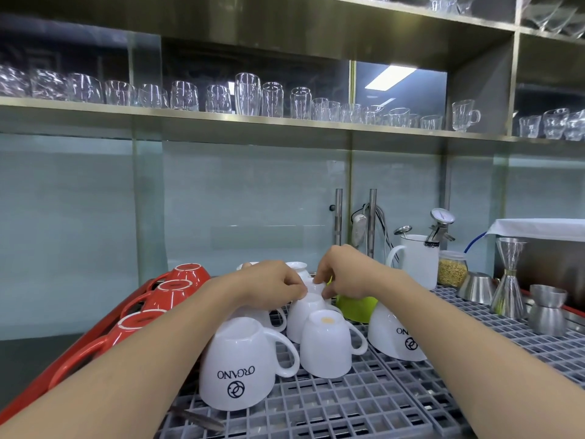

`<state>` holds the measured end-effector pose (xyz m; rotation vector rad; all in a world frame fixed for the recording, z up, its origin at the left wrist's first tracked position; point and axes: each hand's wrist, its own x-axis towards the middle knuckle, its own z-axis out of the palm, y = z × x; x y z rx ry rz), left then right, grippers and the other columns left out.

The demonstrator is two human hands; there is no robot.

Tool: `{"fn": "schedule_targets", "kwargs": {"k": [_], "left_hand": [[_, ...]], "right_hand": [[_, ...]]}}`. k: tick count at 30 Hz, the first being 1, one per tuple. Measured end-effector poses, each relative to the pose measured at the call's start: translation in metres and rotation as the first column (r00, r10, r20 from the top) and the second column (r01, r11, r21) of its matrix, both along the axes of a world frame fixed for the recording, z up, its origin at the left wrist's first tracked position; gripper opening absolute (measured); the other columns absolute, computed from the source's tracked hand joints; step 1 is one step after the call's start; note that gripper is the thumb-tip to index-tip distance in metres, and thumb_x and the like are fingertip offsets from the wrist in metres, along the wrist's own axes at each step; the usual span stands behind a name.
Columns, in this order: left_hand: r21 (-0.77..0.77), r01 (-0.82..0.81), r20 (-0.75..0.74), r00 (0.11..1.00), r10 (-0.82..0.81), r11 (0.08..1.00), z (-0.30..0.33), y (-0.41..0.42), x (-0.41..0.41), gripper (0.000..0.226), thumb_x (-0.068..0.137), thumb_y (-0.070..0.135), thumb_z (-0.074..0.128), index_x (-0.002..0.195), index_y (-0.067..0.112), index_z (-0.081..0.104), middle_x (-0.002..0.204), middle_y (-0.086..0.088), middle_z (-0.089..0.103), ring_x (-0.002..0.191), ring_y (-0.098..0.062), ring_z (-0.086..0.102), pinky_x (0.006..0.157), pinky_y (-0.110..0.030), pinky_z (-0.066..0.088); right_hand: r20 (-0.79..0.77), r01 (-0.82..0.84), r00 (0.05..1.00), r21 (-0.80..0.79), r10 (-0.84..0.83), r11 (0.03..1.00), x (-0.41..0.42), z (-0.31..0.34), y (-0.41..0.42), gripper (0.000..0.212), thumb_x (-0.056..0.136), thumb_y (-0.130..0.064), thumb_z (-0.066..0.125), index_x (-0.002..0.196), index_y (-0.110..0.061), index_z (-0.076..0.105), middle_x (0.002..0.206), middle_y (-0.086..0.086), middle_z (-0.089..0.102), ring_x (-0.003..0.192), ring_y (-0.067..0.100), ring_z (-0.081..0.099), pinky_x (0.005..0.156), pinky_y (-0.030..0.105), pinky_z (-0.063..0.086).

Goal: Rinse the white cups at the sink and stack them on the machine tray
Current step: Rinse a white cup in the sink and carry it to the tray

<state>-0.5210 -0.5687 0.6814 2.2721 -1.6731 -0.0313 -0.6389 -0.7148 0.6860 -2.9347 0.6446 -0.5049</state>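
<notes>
Left hand (pixel 273 282) and right hand (pixel 346 272) both pinch a small inverted white ceramic cup (pixel 313 288) between them, above the grey plastic grid tray (pixel 332 403).

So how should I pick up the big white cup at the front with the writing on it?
Take the big white cup by its handle, coming in from the right, where the loop sticks out over a small gap on the grey grid tray. It stands upside down, so its walls widen downward and would probably slip in a top grab. The cup beside it sits close, so go gently.
</notes>
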Motion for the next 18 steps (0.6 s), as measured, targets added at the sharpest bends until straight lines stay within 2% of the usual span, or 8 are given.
{"fn": "schedule_targets", "kwargs": {"k": [4,7,9,12,15,17,18], "left_hand": [[-0.016,0.020,-0.023,1.000,-0.020,1.000,0.001,0.001,-0.004,0.036,0.090,0.035,0.053,0.057,0.022,0.047,0.054,0.008,0.038,0.058,-0.014,0.035,0.062,-0.030,0.030],[-0.033,0.026,-0.071,0.997,-0.029,0.999,0.001,0.000,-0.002,0.039,0.088,0.037,0.057,0.050,0.029,0.055,0.049,0.011,0.043,0.055,-0.013,0.038,0.063,-0.030,0.036],[-0.058,0.030,-0.111,0.993,-0.036,0.998,0.001,-0.001,-0.001,0.033,0.088,0.037,0.062,0.056,0.034,0.063,0.053,0.015,0.052,0.057,-0.010,0.045,0.064,-0.027,0.041],[-0.096,0.022,-0.126,0.991,-0.034,0.995,0.001,-0.002,0.000,0.021,0.090,0.033,0.063,0.069,0.030,0.068,0.065,0.013,0.062,0.060,-0.009,0.051,0.065,-0.026,0.043],[-0.115,-0.040,-0.028,0.999,0.037,0.993,-0.001,-0.006,0.005,0.017,0.090,0.029,0.060,0.078,0.026,0.072,0.079,0.006,0.072,0.074,-0.016,0.059,0.079,-0.033,0.046],[-0.109,-0.059,0.001,0.998,0.059,0.992,-0.001,-0.007,0.009,0.015,0.088,0.025,0.062,0.078,0.031,0.073,0.080,0.012,0.073,0.082,-0.015,0.062,0.094,-0.039,0.048],[-0.096,-0.051,0.007,0.999,0.052,0.994,-0.001,-0.007,0.010,0.017,0.086,0.023,0.064,0.076,0.034,0.073,0.081,0.014,0.073,0.083,-0.013,0.063,0.098,-0.041,0.048]], "right_hand": [[0.017,0.037,0.999,-0.023,-0.037,0.999,-0.001,0.000,0.000,0.021,0.077,-0.024,0.081,0.094,-0.013,0.075,0.090,0.003,0.072,0.082,0.021,0.065,0.078,0.034,0.056],[0.022,0.050,0.999,-0.032,-0.050,0.998,0.000,-0.001,0.002,0.020,0.077,-0.030,0.079,0.083,-0.012,0.074,0.084,0.005,0.074,0.081,0.024,0.068,0.077,0.039,0.059],[0.037,0.055,0.998,-0.039,-0.053,0.998,0.002,-0.002,0.004,0.023,0.077,-0.033,0.079,0.079,-0.011,0.072,0.081,0.006,0.073,0.079,0.025,0.068,0.075,0.040,0.059],[0.064,0.053,0.997,-0.042,-0.050,0.998,0.003,-0.002,0.008,0.028,0.076,-0.035,0.080,0.076,-0.009,0.071,0.077,0.008,0.073,0.075,0.025,0.066,0.071,0.039,0.058],[0.069,0.031,0.997,-0.014,-0.030,0.999,0.002,-0.001,0.009,0.018,0.079,-0.028,0.078,0.079,-0.010,0.074,0.078,0.006,0.073,0.075,0.024,0.065,0.073,0.037,0.058],[0.060,0.017,0.998,0.003,-0.017,1.000,0.000,0.000,0.007,0.008,0.082,-0.017,0.074,0.088,-0.013,0.076,0.079,-0.001,0.068,0.078,0.020,0.063,0.075,0.032,0.056],[0.061,0.014,0.998,0.003,-0.014,1.000,-0.001,0.000,0.007,0.009,0.082,-0.014,0.073,0.091,-0.014,0.077,0.079,-0.002,0.065,0.078,0.018,0.062,0.074,0.030,0.054]]}}
